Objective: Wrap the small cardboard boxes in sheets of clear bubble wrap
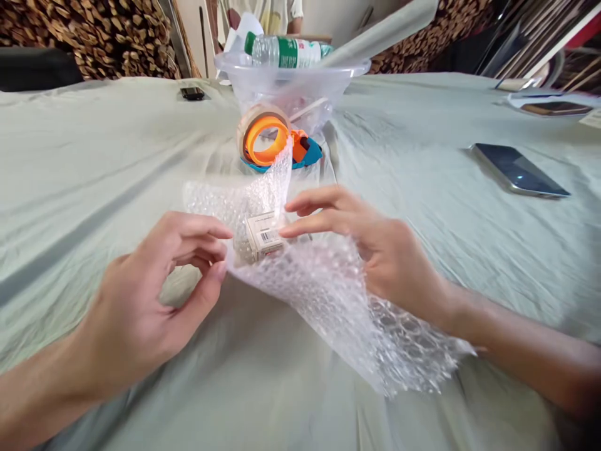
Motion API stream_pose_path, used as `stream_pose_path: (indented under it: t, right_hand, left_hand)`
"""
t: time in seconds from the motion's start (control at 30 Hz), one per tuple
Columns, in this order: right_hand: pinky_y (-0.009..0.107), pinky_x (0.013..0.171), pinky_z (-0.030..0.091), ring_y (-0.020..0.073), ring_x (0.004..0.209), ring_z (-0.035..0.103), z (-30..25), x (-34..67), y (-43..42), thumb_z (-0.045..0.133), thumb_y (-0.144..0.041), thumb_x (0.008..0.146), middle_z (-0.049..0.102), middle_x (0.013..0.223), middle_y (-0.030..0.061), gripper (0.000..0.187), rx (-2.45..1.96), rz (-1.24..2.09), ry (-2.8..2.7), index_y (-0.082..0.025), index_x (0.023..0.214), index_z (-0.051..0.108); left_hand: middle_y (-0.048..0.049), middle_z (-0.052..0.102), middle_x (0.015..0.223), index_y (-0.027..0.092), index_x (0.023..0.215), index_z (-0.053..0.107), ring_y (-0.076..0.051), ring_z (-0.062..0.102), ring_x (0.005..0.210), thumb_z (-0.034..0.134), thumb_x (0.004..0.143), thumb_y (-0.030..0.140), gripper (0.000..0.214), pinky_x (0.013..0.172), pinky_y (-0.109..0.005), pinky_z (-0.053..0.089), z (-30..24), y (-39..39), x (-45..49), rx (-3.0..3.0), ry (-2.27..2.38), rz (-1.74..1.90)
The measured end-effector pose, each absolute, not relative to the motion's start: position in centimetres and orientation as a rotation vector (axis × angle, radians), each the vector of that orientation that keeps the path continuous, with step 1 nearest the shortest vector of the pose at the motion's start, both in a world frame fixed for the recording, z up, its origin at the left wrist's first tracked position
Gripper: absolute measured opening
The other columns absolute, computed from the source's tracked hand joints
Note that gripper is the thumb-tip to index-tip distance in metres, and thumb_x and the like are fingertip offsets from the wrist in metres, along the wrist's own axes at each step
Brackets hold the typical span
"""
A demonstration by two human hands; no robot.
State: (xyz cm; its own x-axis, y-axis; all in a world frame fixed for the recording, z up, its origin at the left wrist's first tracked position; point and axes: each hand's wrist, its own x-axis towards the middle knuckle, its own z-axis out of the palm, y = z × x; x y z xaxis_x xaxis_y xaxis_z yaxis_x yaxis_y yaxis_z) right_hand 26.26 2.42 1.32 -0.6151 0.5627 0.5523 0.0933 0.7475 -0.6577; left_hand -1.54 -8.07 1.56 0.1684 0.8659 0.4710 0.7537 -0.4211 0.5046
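A small boxed item (263, 237), pale with a printed barcode label, lies on a sheet of clear bubble wrap (323, 288). At the wrap's near left edge, my left hand (159, 282) pinches the plastic between thumb and fingers. My right hand (375, 244) reaches in from the right, its index and middle fingers against the wrap beside the box. The wrap hides my right thumb, and the sheet runs in front of that palm. One corner of the wrap stands up behind the box, while a long loose part hangs toward the lower right.
Behind the wrap stand a roll of tape (244, 134) and a blue and orange object (307, 150). A clear plastic tub (291, 78) holds a bottle (291, 51) and a white roll (385, 34). Phones (519, 169) lie at right; a small black object (192, 94) sits far left. Someone stands beyond.
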Motion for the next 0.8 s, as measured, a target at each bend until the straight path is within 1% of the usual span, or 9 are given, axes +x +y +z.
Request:
stream_pose_path:
  t: [0.1, 0.2, 0.27, 0.33, 0.43, 0.5, 0.57, 0.67, 0.8]
  right_hand:
    - [0.051, 0.125, 0.057, 0.0297, 0.142, 0.07, 1.1, 26.4, 2.3, 0.073, -0.022, 0.103, 0.076, 0.146, 0.0032, 0.027, -0.461, 0.774, -2.218, -0.037, 0.124, 0.082]
    - [0.05, 0.125, 0.057, 0.0284, 0.141, 0.071, 1.3, 26.5, 2.3, 0.07, -0.023, 0.103, 0.078, 0.144, 0.0035, 0.025, -0.444, 0.771, -2.254, -0.036, 0.123, 0.08]
    - [0.051, 0.125, 0.057, 0.0291, 0.141, 0.071, 1.4, 26.4, 2.4, 0.068, -0.023, 0.104, 0.079, 0.143, 0.0039, 0.025, -0.421, 0.73, -2.295, -0.035, 0.123, 0.079]
    - [0.05, 0.125, 0.056, 0.0285, 0.141, 0.071, 1.3, 26.4, 2.4, 0.069, -0.017, 0.102, 0.077, 0.145, 0.004, 0.031, -0.41, 0.635, -2.334, -0.035, 0.125, 0.077]
    - [0.042, 0.124, 0.056, 0.0232, 0.142, 0.07, 1.0, 26.5, 2.3, 0.064, -0.013, 0.106, 0.074, 0.149, 0.0032, 0.034, -0.357, 0.406, -2.37, -0.033, 0.132, 0.073]
    - [0.04, 0.123, 0.056, 0.0215, 0.144, 0.068, 0.7, 26.7, 2.1, 0.057, -0.017, 0.112, 0.071, 0.151, 0.0029, 0.031, -0.346, 0.274, -2.407, -0.031, 0.136, 0.071]
    - [0.041, 0.124, 0.055, 0.0219, 0.146, 0.066, 0.5, 26.8, 2.0, 0.052, -0.02, 0.115, 0.067, 0.155, 0.0027, 0.03, -0.356, 0.222, -2.446, -0.031, 0.137, 0.069]
    - [0.04, 0.128, 0.053, 0.0226, 0.149, 0.062, 0.6, 26.9, 1.9, 0.051, -0.019, 0.114, 0.064, 0.158, 0.0038, 0.028, -0.35, 0.234, -2.476, -0.03, 0.133, 0.07]
    - [0.043, 0.129, 0.051, 0.0227, 0.151, 0.057, 0.7, 27.0, 1.9, 0.054, -0.017, 0.114, 0.062, 0.159, 0.0096, 0.023, -0.305, 0.244, -2.495, -0.025, 0.128, 0.07]
  left_hand:
    - [0.0034, 0.077, 0.126, 0.038, 0.145, 0.06, -0.015, 0.08, 0.102, 0.063, 0.111, 0.026, 0.036, 0.094, -0.029, 0.073, 1.2, -8.0, -1.0, 2.221, 1.593, 1.12]
    - [0.0047, 0.075, 0.141, 0.04, 0.151, 0.059, -0.016, 0.08, 0.114, 0.065, 0.11, 0.025, 0.044, 0.101, -0.03, 0.072, 0.8, -8.1, -0.8, 2.221, 1.607, 1.159]
    - [0.006, 0.074, 0.147, 0.04, 0.154, 0.057, -0.016, 0.08, 0.119, 0.066, 0.109, 0.022, 0.049, 0.108, -0.032, 0.07, 0.7, -8.2, -0.8, 2.237, 1.619, 1.161]
    - [0.0067, 0.073, 0.151, 0.04, 0.155, 0.057, -0.017, 0.081, 0.121, 0.066, 0.109, 0.023, 0.049, 0.111, -0.033, 0.069, 0.7, -8.4, -0.9, 2.246, 1.649, 1.127]
    - [0.0078, 0.078, 0.144, 0.039, 0.151, 0.063, -0.016, 0.083, 0.118, 0.064, 0.111, 0.026, 0.042, 0.108, -0.029, 0.071, 0.8, -8.5, -0.9, 2.324, 1.699, 1.087]
    - [0.0083, 0.082, 0.141, 0.035, 0.146, 0.068, -0.016, 0.084, 0.12, 0.061, 0.113, 0.023, 0.036, 0.113, -0.027, 0.068, 0.9, -8.4, -0.7, 2.446, 1.691, 1.079]
    - [0.0079, 0.079, 0.149, 0.033, 0.143, 0.07, -0.018, 0.082, 0.13, 0.06, 0.113, 0.018, 0.036, 0.123, -0.029, 0.063, 0.9, -8.2, -0.6, 2.579, 1.61, 1.084]
    - [0.0065, 0.071, 0.162, 0.032, 0.148, 0.068, -0.019, 0.075, 0.144, 0.061, 0.11, 0.01, 0.044, 0.131, -0.032, 0.057, 0.8, -7.7, -0.6, 2.692, 1.417, 1.05]
    - [0.0051, 0.067, 0.167, 0.032, 0.151, 0.066, -0.019, 0.067, 0.153, 0.059, 0.109, 0.003, 0.052, 0.135, -0.034, 0.053, 0.6, -7.3, -1.0, 2.711, 1.313, 1.016]
